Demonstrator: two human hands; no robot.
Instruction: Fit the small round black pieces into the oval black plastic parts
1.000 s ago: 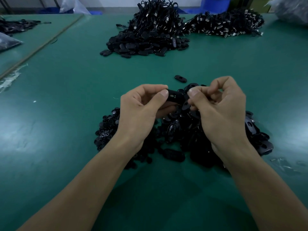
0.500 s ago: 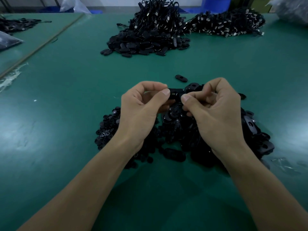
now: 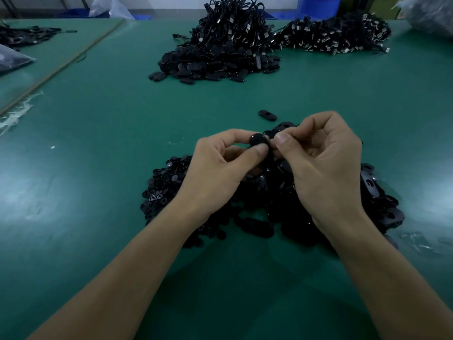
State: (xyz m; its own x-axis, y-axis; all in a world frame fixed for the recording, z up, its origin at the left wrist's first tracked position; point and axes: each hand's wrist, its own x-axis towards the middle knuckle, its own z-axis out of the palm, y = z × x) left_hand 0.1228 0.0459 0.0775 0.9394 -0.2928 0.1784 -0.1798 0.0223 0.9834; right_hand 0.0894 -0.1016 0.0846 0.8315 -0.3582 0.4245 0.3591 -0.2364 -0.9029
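Observation:
My left hand (image 3: 220,168) and my right hand (image 3: 326,163) meet above the near pile. Between them is one oval black plastic part (image 3: 258,142), pinched by my left thumb and forefinger, with my right thumb and fingertips pinching its right end. Whether a small round piece is in it is hidden by my fingers. Small round black pieces (image 3: 164,187) form the left side of the pile under my hands. Oval black parts (image 3: 377,200) form its right side. A single oval part (image 3: 267,115) lies apart on the mat just beyond my hands.
The green mat (image 3: 98,168) covers the table. A heap of oval parts with black cords (image 3: 220,52) sits at the back centre, and a heap of cords with metal plugs (image 3: 335,35) at the back right. Plastic bags lie at the far left (image 3: 12,60) and far right.
The held oval part has turned so its rounded face points at me. My hands have drawn slightly closer together, my right thumb now at the part's right end.

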